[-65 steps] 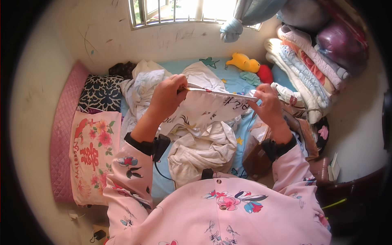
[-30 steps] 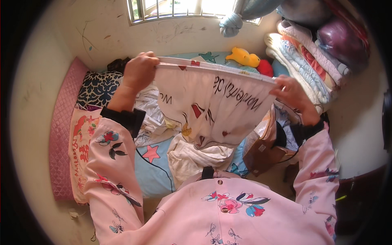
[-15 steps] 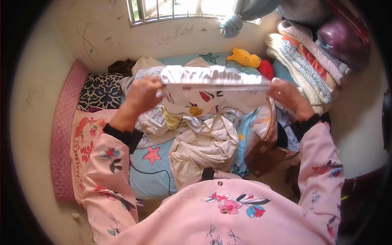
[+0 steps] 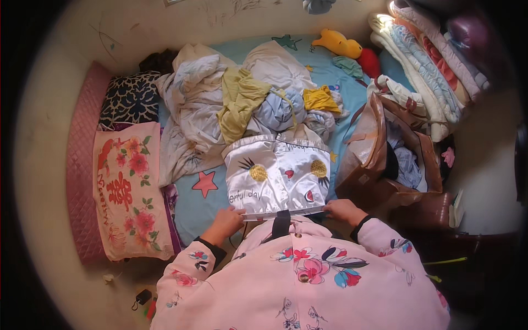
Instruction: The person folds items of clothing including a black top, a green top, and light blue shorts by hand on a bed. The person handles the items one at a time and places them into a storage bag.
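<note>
white printed garment [image 4: 278, 176] on bed [image 4: 212, 206], both hands seemingly pinching hem

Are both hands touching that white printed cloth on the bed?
Touching. The head view shows the left hand and right hand each pinching a near corner of the white printed cloth.

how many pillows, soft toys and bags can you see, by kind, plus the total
pillows: 3 – pink quilted pillow, floral pillow, dark patterned pillow
soft toys: 2 – yellow toy, red toy
bags: 1 – brown bag
total: 6
</note>
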Motion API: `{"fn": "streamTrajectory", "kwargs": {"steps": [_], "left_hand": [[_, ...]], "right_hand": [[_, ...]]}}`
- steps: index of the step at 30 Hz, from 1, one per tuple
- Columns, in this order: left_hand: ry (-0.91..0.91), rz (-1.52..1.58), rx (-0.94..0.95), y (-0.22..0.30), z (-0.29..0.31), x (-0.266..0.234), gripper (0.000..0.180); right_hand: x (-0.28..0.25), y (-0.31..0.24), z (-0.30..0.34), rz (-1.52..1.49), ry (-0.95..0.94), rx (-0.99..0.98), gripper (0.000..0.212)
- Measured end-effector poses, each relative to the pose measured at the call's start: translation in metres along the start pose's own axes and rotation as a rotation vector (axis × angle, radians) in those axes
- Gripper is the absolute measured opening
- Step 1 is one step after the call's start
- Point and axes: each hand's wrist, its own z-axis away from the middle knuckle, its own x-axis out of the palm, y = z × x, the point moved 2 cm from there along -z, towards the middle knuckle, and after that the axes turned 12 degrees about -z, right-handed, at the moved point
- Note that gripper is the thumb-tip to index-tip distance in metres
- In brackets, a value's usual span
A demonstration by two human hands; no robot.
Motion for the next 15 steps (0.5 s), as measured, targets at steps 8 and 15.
{"fn": "streamTrajectory", "kwargs": {"steps": [8,15], "left_hand": [[0.027,0.135,0.017,0.016,0.004,0.031,0.018],[0.240,0.638,-0.207,0.002,-0.010,-0.025,0.024]], "right_hand": [[0.014,-0.008,-0.004,-0.155,0.039,0.032,0.022],[-0.028,-0.019,-0.014,-0.810,0.375,0.205,0.022]]}}
